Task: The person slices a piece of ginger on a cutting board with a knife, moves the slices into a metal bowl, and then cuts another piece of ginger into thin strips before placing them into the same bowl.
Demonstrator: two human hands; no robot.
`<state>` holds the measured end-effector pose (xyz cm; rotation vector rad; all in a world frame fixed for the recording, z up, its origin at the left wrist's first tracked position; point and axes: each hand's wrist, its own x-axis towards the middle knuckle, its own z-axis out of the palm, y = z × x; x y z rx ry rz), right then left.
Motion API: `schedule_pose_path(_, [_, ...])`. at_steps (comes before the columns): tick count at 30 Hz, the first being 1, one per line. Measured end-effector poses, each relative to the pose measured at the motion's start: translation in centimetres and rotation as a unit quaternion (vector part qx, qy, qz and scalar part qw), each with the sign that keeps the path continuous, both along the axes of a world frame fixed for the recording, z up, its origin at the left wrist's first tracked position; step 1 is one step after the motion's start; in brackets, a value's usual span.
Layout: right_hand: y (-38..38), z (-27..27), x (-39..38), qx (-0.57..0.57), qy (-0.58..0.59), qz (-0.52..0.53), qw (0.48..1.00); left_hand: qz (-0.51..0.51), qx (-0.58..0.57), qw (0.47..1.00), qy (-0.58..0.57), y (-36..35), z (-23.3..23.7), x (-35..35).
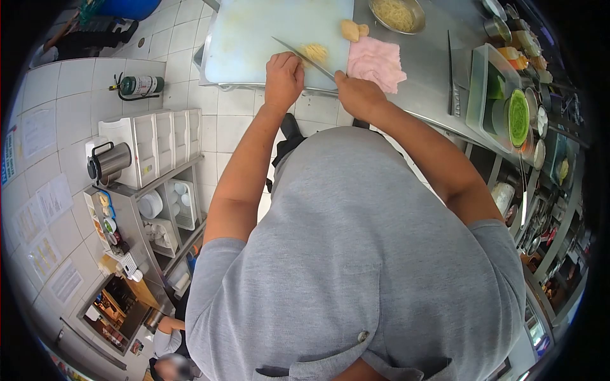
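My right hand (361,94) is closed around the handle of a kitchen knife (304,58). The blade slants up and left across a white cutting board (248,38). Beside the blade, my left hand (284,77) rests on the board with its fingers curled in; whatever they hold is hidden. Thin pale-yellow strips (314,53) lie in a small heap just past the blade. Peeled pale-yellow pieces (349,30), which look like ginger, sit at the board's right edge. Next to them is a crumpled pink cloth (376,62).
A metal bowl (416,16) of pale shreds stands on the steel counter (427,60). Farther right are a long knife (452,76), a plastic bin (478,82) and a strainer of green food (518,117). Shelving (168,184) stands left; another person (168,340) is at lower left.
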<state>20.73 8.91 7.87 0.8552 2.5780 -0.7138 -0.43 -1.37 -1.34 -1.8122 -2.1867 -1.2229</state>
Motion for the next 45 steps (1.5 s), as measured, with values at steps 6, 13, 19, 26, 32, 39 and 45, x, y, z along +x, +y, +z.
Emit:
schedule_pose_path(6, [0.8, 3.8, -0.4, -0.024, -0.031, 0.032, 0.999, -0.007, -0.034, 0.999, -0.002, 0.0, 0.0, -0.4])
schedule_pose_path(13, [1.3, 1.8, -1.1, -0.036, -0.041, 0.027, 0.998, -0.01, -0.023, 1.0, -0.009, -0.4, 0.1, -0.3])
schedule_pose_path(19, [0.3, 1.4, 0.6, -0.029, -0.039, 0.037, 0.998, 0.001, -0.026, 1.0, -0.01, 0.1, -0.2, -0.6])
schedule_pose_path(26, [1.5, 2.6, -1.6, -0.023, -0.031, 0.05, 0.998, -0.008, -0.02, 1.0, -0.004, 0.0, 0.1, -0.5])
schedule_pose_path(32, [0.0, -0.6, 0.0, -0.018, -0.019, 0.023, 0.999, -0.001, -0.014, 1.0, -0.009, -0.1, -0.3, -0.5])
schedule_pose_path(39, [0.8, 2.5, -0.8, -0.03, -0.035, 0.038, 0.998, -0.003, -0.018, 1.0, -0.007, -0.1, 0.0, -0.6])
schedule_pose_path(45, [1.0, 0.3, -1.4, -0.024, -0.018, 0.025, 0.999, 0.0, 0.0, 1.0, -0.008, -0.4, -0.5, -0.3])
